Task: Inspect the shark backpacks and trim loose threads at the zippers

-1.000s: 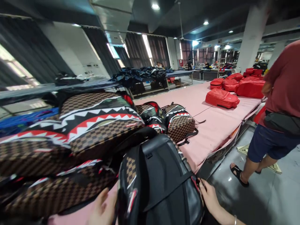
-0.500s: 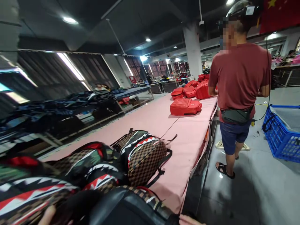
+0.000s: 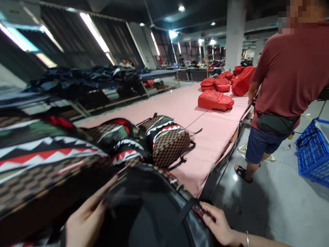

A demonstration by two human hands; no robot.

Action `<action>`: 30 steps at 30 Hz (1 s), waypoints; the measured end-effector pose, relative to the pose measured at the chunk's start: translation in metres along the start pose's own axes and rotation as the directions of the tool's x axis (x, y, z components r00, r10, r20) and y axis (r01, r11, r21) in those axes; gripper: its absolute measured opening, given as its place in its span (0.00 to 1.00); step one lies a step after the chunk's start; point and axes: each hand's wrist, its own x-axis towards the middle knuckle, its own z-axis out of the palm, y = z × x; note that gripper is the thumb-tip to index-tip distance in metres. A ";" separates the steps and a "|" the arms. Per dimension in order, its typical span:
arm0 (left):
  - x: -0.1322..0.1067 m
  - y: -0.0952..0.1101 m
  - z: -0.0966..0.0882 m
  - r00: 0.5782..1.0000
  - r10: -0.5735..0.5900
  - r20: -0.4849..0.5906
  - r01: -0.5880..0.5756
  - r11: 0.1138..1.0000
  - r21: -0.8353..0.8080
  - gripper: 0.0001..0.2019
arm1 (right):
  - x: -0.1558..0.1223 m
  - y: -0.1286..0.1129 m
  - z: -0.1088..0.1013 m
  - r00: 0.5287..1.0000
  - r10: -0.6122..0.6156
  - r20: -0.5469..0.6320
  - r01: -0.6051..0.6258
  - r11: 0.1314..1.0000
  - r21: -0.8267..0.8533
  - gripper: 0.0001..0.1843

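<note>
Black backpack (image 3: pixel 156 209), hands (image 3: pixel 216 219) at both sides

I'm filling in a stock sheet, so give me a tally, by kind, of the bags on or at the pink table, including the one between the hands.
Red bags: at least 6; the far ones merge
Checkered bags with toothed pattern: at least 3; partly hidden
Black-backed bag between left hand and right hand: 1
Total: at least 10

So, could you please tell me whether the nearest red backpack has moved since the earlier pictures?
No, the nearest red backpack still lies by the dark line on the pink table.
</note>
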 end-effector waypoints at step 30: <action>-0.243 0.016 0.091 0.894 -0.433 0.112 0.447 0.847 -0.287 0.22 | 0.000 -0.089 -0.003 0.808 0.312 0.500 -0.246 0.949 -0.196 0.14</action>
